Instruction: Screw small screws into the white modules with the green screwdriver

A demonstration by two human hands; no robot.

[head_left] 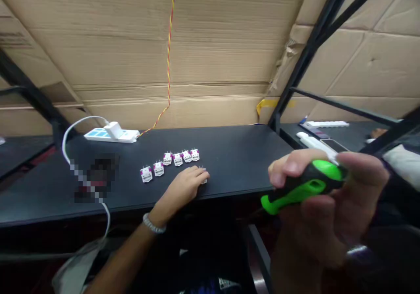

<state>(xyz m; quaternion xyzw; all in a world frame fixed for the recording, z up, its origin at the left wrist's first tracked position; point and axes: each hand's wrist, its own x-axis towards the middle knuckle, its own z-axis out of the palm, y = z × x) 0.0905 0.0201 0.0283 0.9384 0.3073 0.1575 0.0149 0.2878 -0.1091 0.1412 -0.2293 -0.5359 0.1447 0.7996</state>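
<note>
Holding a chunky green-and-black screwdriver handle (303, 187) tight in the curled right hand (328, 211), up off the black table (236, 162). Meanwhile the left hand (180, 187) sits loosely half-open on the tabletop, fingertips right over a small white pink-marked terminal block (204, 181), just beside a row of six more (179, 162).

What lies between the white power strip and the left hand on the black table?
A row of small white blocks with magenta marks, on the black tabletop, in the head view.
</note>
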